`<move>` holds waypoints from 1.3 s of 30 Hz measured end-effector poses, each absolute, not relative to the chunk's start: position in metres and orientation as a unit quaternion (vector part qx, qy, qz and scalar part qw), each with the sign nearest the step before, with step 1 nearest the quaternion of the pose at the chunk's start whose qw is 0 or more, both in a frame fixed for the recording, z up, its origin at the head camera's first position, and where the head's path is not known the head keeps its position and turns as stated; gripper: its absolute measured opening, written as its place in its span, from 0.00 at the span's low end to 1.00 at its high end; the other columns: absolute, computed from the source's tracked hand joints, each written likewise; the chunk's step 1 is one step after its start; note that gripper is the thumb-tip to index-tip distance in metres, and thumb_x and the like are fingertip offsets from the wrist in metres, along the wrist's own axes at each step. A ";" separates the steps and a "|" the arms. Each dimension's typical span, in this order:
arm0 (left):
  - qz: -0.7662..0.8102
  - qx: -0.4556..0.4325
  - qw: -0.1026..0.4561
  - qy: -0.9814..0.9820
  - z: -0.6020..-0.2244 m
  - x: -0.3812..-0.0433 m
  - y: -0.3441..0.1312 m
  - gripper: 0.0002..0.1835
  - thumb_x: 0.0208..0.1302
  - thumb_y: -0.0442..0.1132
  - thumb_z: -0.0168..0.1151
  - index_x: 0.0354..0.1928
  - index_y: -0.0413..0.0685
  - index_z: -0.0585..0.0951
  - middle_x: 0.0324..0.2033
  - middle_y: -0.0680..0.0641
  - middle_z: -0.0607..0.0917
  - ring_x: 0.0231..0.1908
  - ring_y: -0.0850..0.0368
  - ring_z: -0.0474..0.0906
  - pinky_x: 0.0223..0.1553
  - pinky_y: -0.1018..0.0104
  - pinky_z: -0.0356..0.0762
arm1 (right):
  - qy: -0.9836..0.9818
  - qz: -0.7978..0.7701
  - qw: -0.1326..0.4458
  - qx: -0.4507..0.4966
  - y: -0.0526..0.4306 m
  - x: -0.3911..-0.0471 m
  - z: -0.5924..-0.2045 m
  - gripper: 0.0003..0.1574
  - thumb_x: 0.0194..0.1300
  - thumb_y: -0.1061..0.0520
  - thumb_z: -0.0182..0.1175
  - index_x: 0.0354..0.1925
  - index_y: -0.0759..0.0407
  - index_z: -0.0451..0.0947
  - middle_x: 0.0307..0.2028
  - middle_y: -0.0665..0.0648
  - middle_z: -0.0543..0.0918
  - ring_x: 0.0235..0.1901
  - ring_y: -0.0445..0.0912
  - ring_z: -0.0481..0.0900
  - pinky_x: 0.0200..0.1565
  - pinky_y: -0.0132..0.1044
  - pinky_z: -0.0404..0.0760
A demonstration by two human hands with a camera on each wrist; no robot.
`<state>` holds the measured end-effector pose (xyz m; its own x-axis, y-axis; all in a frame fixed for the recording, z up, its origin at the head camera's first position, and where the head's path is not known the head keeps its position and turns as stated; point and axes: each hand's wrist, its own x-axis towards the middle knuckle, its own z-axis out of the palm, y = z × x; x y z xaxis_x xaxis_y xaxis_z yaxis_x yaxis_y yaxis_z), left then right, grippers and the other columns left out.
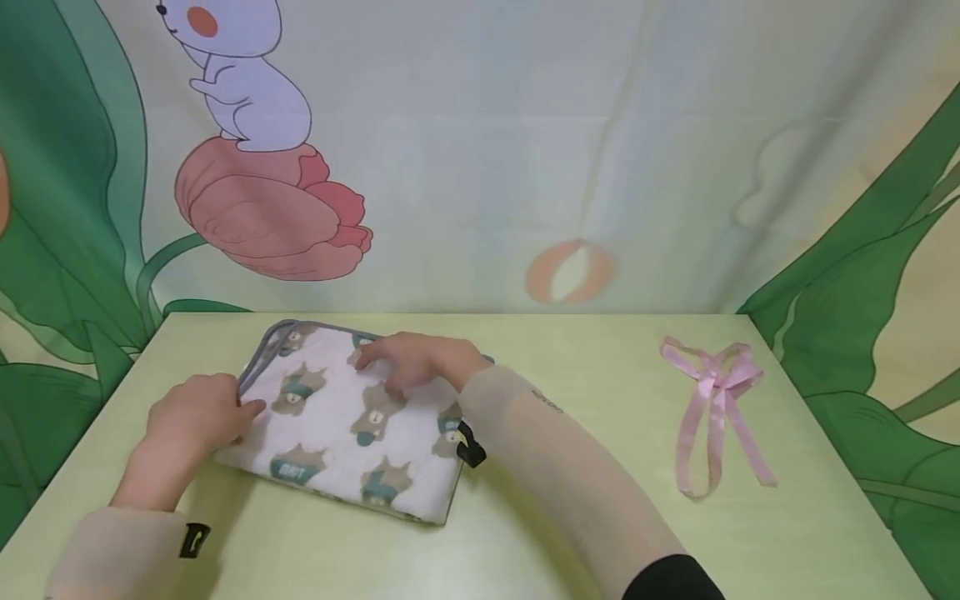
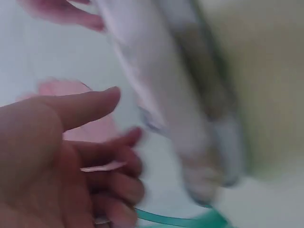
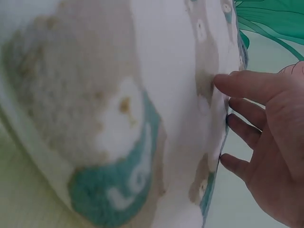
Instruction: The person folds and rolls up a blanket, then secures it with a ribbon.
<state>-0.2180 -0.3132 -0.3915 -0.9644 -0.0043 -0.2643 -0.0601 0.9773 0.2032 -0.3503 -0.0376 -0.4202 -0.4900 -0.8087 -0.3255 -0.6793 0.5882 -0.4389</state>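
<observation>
Folded bear-print blanket (image 1: 326, 425) lies on the left of the pale green table (image 1: 600, 354). Left hand (image 1: 197, 410) at its left edge: thumb well apart from loosely bent fingers, nothing gripped. Right hand (image 1: 420, 358) over the far right part: fingers extended and spread, tips resting on the cloth, no grasp. Pink ribbon (image 1: 717, 385), tied in a bow, lies on the table's right, well apart from both hands

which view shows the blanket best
The head view: it frames the whole folded blanket, though the left hand and right hand hide parts. The left wrist view shows only a blurred edge with its layers; the right wrist view, part of its printed face up close.
</observation>
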 end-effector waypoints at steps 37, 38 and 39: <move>0.025 0.120 0.191 0.974 -0.405 -0.221 -0.248 0.26 0.65 0.60 0.67 0.23 0.44 0.79 0.24 0.47 0.77 0.26 0.52 0.71 0.34 0.51 0.75 | 0.869 0.024 0.237 -0.434 0.017 -0.320 -0.419 0.32 0.76 0.59 0.51 0.74 0.42 0.70 0.74 0.52 0.66 0.73 0.47 0.60 0.68 0.38 0.63; 0.023 0.130 0.184 0.974 -0.406 -0.222 -0.247 0.26 0.65 0.59 0.67 0.22 0.44 0.78 0.25 0.47 0.77 0.26 0.52 0.70 0.34 0.51 0.75 | 0.869 0.021 0.236 -0.434 0.021 -0.319 -0.420 0.31 0.76 0.59 0.51 0.73 0.42 0.70 0.73 0.52 0.67 0.73 0.48 0.60 0.70 0.41 0.61; 0.020 0.144 0.175 0.974 -0.407 -0.224 -0.245 0.26 0.65 0.59 0.68 0.20 0.45 0.77 0.24 0.47 0.77 0.26 0.52 0.70 0.34 0.51 0.75 | 0.869 0.017 0.235 -0.434 0.026 -0.318 -0.421 0.30 0.77 0.58 0.51 0.73 0.42 0.71 0.73 0.52 0.68 0.73 0.48 0.61 0.70 0.42 0.62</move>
<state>-0.2239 -0.2454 -0.4069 -0.8972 0.2869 -0.3357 0.2727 0.9579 0.0898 -0.3183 0.0256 -0.4206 -0.5120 -0.7470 -0.4242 -0.7633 0.6221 -0.1743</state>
